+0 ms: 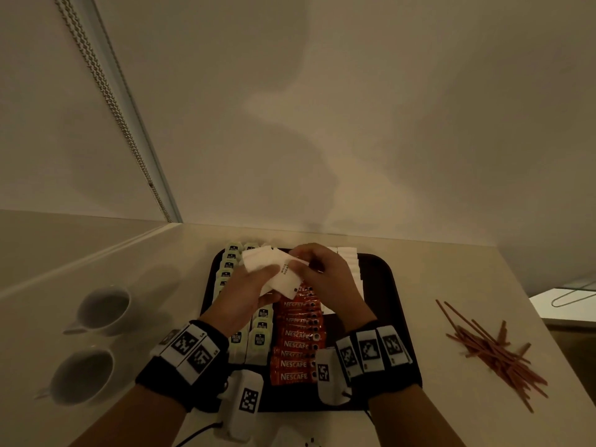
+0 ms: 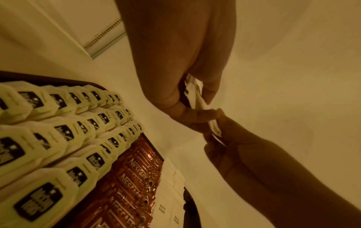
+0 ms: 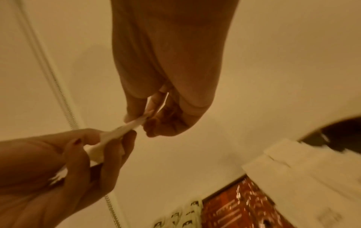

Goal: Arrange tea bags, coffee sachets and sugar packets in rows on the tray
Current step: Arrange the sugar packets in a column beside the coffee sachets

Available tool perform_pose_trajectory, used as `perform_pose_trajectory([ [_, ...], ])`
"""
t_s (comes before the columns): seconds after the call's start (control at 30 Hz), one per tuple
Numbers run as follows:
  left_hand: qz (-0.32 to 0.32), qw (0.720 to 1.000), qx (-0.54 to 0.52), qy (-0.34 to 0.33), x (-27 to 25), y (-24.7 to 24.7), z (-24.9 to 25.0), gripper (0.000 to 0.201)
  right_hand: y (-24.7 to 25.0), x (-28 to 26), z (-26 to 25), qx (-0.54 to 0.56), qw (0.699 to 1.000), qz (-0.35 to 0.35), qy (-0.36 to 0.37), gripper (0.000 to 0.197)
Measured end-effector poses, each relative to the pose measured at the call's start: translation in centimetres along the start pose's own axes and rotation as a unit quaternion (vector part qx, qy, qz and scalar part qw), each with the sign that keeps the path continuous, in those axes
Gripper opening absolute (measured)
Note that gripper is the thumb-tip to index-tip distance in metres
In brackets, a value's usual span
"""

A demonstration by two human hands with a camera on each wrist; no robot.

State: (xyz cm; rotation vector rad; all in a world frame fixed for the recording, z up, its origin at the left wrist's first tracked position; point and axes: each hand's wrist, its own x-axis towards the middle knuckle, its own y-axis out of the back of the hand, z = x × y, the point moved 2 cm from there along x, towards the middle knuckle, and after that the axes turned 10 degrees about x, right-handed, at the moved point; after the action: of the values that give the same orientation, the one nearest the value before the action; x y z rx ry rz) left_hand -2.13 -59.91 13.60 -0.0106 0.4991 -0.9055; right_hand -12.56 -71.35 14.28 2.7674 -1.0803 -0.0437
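We've got both hands up over the dark tray (image 1: pixel 383 266). Our left hand (image 1: pixel 245 295) grips a fanned stack of white sugar packets (image 1: pixel 274 269), thumb on top; our right hand (image 1: pixel 325 275) pinches the edge of one packet from that stack w/ thumb & fingertips. On the tray: tea bags (image 1: pixel 259 338) in rows on the left, red Nescafe sachets (image 1: pixel 298 343) down the middle, more sugar packets laid in a row (image 1: pixel 350 262) on the right. Two white cups (image 1: pixel 96 308) sit left of the tray, brown stirrers (image 1: pixel 496 350) to the right.

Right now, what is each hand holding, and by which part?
Left hand grips a stack of white sugar packets at its near end; right hand pinches one packet's edge.
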Motion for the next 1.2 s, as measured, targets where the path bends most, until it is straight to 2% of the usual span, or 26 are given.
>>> perform_pose_trajectory([
  [0.13,0.041,0.998,0.028,-0.039,0.1,0.1,0.3,0.02,0.5,0.1,0.3,0.014,0.997,-0.016,-0.079,0.008],
  [0.2,0.035,0.998,0.031,-0.044,0.1,0.0,0.3,0.021,0.9,-0.1,0.4,0.048,0.993,-0.013,-0.105,0.004],
  [0.33,0.02,0.999,0.006,-0.044,0.2,-0.4,0.5,0.025,3.0,-0.6,0.8,0.206,0.968,0.068,-0.128,0.009],
  [0.43,0.05,0.998,-0.026,-0.043,0.4,-0.3,0.9,0.019,6.1,-1.1,2.6,0.237,0.946,0.166,-0.147,0.015],
  [0.5,0.069,0.996,-0.044,-0.034,0.5,-0.1,1.1,0.017,8.5,-1.6,5.2,0.162,0.943,0.234,-0.172,0.011],
  [0.57,0.079,0.995,-0.054,-0.028,0.6,0.0,1.1,0.018,10.4,-2.4,8.1,0.057,0.939,0.265,-0.213,0.007],
  [0.67,0.078,0.995,-0.048,-0.031,0.5,0.1,1.0,0.02,11.4,-3.6,11.5,-0.038,0.934,0.238,-0.264,0.007],
  [0.77,0.075,0.996,-0.042,-0.024,0.5,0.2,0.9,0.02,11.3,-3.9,13.1,-0.098,0.931,0.21,-0.281,0.017],
  [1.0,0.074,0.995,-0.059,0.003,0.5,0.3,0.8,0.018,10.7,-3.1,13.8,-0.15,0.93,0.198,-0.273,0.021],
  [1.2,0.062,0.996,-0.069,0.0,0.3,0.1,1.1,0.017,10.5,-2.5,13.4,-0.232,0.913,0.21,-0.262,0.02],
])
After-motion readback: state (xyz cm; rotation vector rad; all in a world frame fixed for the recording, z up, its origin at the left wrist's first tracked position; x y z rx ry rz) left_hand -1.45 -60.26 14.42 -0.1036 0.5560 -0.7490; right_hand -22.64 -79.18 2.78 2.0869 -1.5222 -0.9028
